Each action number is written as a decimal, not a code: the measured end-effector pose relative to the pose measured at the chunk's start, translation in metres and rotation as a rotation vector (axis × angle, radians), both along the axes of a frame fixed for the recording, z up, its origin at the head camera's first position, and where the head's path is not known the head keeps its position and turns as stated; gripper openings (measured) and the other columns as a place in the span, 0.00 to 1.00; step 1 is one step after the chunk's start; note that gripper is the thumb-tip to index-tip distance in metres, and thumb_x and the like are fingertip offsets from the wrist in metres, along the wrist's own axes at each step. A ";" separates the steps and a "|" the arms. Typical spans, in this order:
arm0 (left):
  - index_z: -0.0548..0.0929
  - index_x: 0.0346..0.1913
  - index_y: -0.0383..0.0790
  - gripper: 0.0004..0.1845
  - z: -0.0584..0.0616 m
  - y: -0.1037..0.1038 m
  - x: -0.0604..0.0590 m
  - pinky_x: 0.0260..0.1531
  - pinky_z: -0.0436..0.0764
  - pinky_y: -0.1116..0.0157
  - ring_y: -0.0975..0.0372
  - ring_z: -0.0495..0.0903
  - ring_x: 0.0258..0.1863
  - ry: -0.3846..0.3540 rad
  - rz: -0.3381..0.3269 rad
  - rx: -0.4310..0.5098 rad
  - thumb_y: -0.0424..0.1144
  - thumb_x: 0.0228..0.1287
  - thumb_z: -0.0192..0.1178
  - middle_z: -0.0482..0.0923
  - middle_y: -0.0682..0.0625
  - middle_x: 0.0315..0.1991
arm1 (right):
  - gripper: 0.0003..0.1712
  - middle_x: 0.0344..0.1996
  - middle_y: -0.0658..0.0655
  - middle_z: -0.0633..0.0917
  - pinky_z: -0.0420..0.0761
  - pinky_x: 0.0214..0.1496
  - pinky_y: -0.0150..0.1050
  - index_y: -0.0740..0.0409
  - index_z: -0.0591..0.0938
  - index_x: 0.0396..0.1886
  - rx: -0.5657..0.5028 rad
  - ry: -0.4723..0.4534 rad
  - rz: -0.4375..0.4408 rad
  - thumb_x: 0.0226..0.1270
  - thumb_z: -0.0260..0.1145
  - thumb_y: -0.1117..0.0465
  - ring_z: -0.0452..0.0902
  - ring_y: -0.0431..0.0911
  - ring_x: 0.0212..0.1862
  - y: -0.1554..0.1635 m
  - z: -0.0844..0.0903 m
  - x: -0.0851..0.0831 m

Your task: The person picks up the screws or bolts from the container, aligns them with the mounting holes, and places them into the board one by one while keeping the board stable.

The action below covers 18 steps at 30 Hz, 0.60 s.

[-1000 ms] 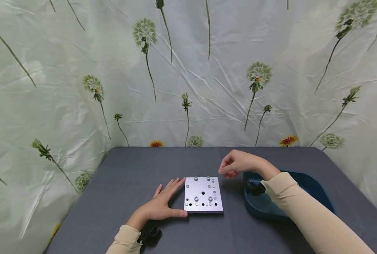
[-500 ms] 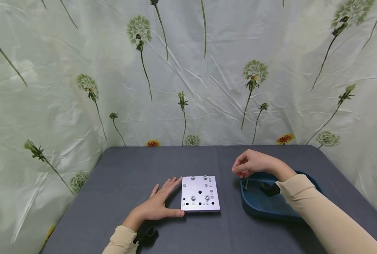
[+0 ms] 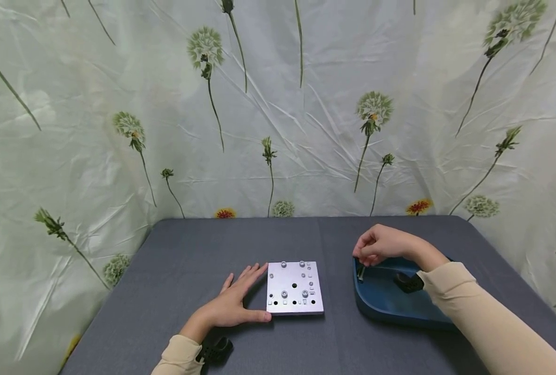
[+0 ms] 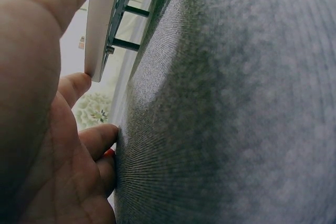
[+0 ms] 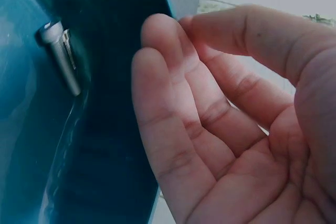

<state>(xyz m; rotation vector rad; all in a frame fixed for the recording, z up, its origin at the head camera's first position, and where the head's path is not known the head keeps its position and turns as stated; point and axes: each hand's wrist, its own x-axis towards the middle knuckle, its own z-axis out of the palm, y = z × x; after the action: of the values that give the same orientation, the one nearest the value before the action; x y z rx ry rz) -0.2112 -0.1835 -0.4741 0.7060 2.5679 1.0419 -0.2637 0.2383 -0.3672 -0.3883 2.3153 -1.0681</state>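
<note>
Across the back hangs a thin, glossy cloth (image 3: pixel 179 104), creased and printed with dandelions on long stems. Below it spreads the dark gray desk (image 3: pixel 250 239), rounded at its far corners and finely ribbed close up. On its right side sits a blue tray (image 3: pixel 400 315), smooth, deep and round-cornered. A second ago the right hand (image 3: pixel 386 245) was beside the plate; now it is farther right, over the far left corner of the tray. Its fingers are bent and gathered narrow near the thumb; whether they pinch anything, I cannot tell. The left hand (image 3: pixel 235 303) stays as it was, fingers spread wide, the index finger and thumb at two corners of the plate (image 3: pixel 278 278). That plate, square, flat and silvery, lies near the middle of the desk, pierced by round holes and small rectangular ones. Four round bolt heads (image 3: pixel 284 294) stand up from it, and threaded shanks (image 4: pixel 126 44) stick out underneath. Smallest, a shiny metal bolt (image 5: pixel 62 59) with a thick round head lies inside the tray.
</note>
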 end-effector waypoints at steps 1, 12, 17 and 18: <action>0.54 0.88 0.59 0.61 0.000 0.000 0.000 0.78 0.31 0.26 0.39 0.42 0.89 -0.002 -0.003 -0.004 0.63 0.58 0.78 0.50 0.39 0.88 | 0.12 0.33 0.54 0.90 0.89 0.45 0.37 0.71 0.88 0.49 -0.004 -0.010 -0.002 0.78 0.63 0.66 0.85 0.41 0.36 0.001 0.000 0.001; 0.54 0.88 0.61 0.60 -0.004 0.002 -0.003 0.79 0.30 0.27 0.40 0.42 0.89 -0.011 -0.006 0.014 0.63 0.58 0.78 0.49 0.41 0.89 | 0.12 0.30 0.52 0.87 0.87 0.44 0.38 0.72 0.87 0.48 -0.021 -0.046 -0.006 0.74 0.64 0.68 0.82 0.43 0.35 0.015 -0.016 0.005; 0.55 0.88 0.60 0.60 -0.001 0.002 0.000 0.78 0.31 0.27 0.39 0.43 0.89 -0.011 0.006 0.011 0.63 0.58 0.79 0.50 0.40 0.88 | 0.11 0.31 0.52 0.88 0.87 0.43 0.37 0.72 0.87 0.47 -0.013 -0.057 0.022 0.74 0.64 0.68 0.83 0.42 0.35 0.015 -0.024 0.007; 0.55 0.88 0.59 0.60 0.000 0.002 0.000 0.78 0.31 0.26 0.39 0.43 0.89 -0.013 0.009 0.007 0.62 0.58 0.79 0.50 0.40 0.88 | 0.11 0.31 0.52 0.88 0.87 0.43 0.36 0.72 0.88 0.47 -0.008 -0.054 0.025 0.74 0.64 0.68 0.83 0.42 0.35 0.014 -0.025 0.008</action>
<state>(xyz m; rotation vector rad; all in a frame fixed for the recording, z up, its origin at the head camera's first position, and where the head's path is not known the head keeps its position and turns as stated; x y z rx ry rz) -0.2108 -0.1820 -0.4738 0.6874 2.5600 1.0547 -0.2561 0.2527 -0.3926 -0.3854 2.2535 -1.0628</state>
